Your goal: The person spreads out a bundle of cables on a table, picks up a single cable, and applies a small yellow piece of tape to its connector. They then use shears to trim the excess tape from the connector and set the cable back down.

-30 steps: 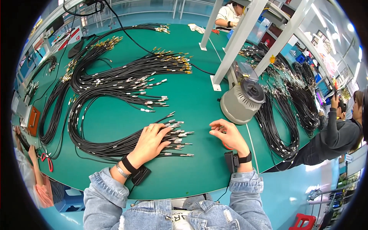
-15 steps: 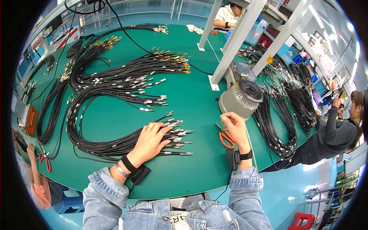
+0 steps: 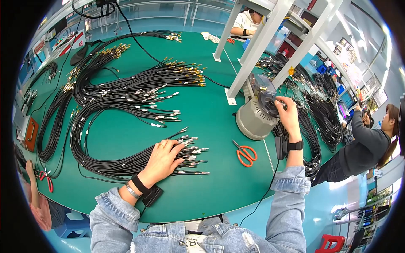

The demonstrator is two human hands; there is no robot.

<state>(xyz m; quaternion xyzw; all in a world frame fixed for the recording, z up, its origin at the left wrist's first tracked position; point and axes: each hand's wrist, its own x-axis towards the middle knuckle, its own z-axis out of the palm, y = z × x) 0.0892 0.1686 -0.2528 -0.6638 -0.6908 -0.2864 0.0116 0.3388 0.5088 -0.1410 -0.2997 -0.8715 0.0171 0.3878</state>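
My left hand (image 3: 165,159) lies over a bundle of black cables (image 3: 110,162), fingers extended and thumb apart, just behind the silvery connector ends. Those ends point right across the green table. My right hand (image 3: 288,114) is at the round black top (image 3: 267,103) of a grey bench machine (image 3: 255,120), its thumb and fingertips pinched together at the rim. Whatever is between those fingertips is too small to make out. Between my hands, orange-handled scissors (image 3: 245,154) lie on the table, nearest the machine.
More cable bundles (image 3: 143,79) with gold-coloured ends lie farther back. Grey metal posts (image 3: 249,59) stand behind the machine, with other cable bundles (image 3: 310,101) right of them. Co-workers are at the far side, right and left; red-handled scissors (image 3: 47,179) are beside the left one.
My right hand has moved right and away from me, from above the scissors to the machine's round top. The scissors are now uncovered. My left hand stays on the cables.
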